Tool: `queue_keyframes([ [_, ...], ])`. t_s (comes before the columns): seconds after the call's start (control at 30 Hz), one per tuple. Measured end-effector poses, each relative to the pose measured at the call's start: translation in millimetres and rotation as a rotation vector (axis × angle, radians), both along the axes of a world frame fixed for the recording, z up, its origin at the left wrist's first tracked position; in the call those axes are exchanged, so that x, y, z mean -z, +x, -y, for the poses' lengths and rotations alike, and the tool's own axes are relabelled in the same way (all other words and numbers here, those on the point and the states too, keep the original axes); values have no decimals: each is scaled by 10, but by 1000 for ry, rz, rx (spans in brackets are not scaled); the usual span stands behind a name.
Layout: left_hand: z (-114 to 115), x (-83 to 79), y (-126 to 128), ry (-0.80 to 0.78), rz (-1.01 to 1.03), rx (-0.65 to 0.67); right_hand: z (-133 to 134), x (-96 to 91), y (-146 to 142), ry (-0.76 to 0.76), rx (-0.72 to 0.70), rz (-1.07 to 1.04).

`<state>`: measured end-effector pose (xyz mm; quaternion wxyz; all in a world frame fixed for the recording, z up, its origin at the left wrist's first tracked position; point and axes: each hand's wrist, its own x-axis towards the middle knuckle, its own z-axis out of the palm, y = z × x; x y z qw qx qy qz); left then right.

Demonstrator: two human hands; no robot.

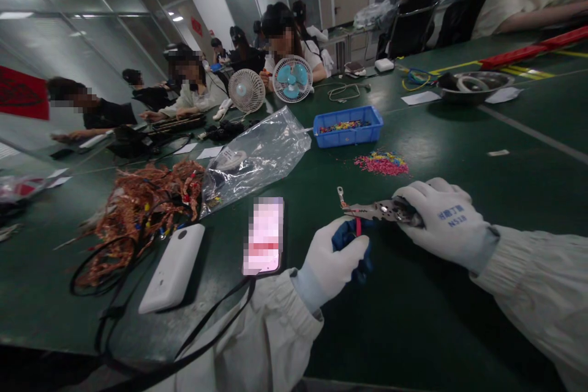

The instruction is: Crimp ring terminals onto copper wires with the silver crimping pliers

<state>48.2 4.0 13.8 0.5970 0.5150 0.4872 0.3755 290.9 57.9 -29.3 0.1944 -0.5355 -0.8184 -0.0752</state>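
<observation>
Head view: left hand (337,257), white glove with blue palm, near middle of worktop (436,324); fingers pinched on a red wire (359,226). Right hand (443,208), white glove, to its right; fingers wrapped round pliers (381,211), nose pointing left above the left hand. Metal ring end (340,192) sticks up by the plier tip; looks like the same wire, too small to be sure. Pink and yellow bits (383,164) piled beyond the pliers; blue bin (349,138) farther, more bits inside. Phone (264,236) left of left hand, then white box (172,269), copper wire heap (138,208) beyond it. Clear bag (271,141) between heap and bin. Two fans (293,79) far side.
</observation>
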Motion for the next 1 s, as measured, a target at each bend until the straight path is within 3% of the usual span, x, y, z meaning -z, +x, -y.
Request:
queue_keyframes([
  [0.23, -15, 57, -18, 61, -48, 9, -41, -57, -15, -50, -4, 0],
  [0.6, -45, 139, -9, -28, 43, 22, -47, -99, -47, -75, 19, 47],
  [1.0, -30, -26, 26, 55, -225, -104, 78, -54, -90, -76, 72, 60],
])
